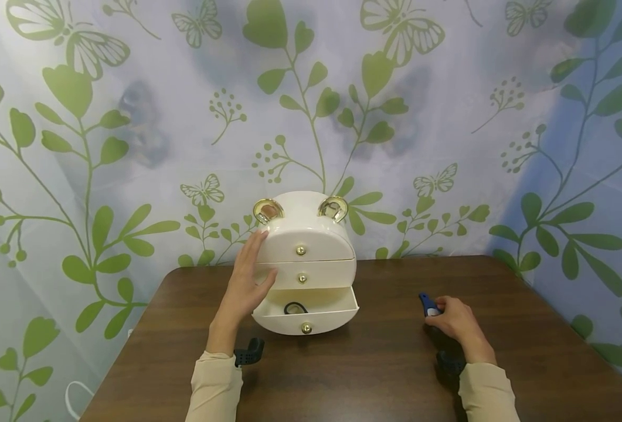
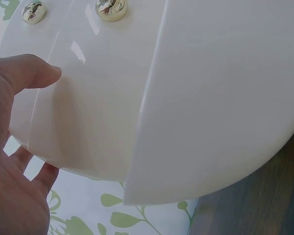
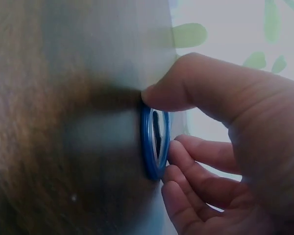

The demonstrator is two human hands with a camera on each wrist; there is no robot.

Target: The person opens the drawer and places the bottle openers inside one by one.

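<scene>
A white drawer box (image 1: 311,225) with gold ears and round gold knobs stands on the table; its bottom drawer (image 1: 284,323) is pulled out. Inside that drawer lies a dark ring-shaped item (image 1: 295,308), partly hidden by the drawer front. My left hand (image 1: 243,293) rests along the box's left side, fingers extended and thumb in front of the upper drawers (image 2: 95,98). To the right, my right hand (image 1: 458,321) pinches a small blue object (image 3: 148,142) between thumb and fingers, low over the table. It has a holed handle end and a silvery middle; its exact kind is unclear.
The brown wooden table (image 1: 379,363) runs back to a curtain (image 1: 210,105) printed with green leaves and butterflies. Dark wrist mounts (image 1: 250,351) sit beside both cuffs. A white cable (image 1: 73,390) loops down past the table's left edge.
</scene>
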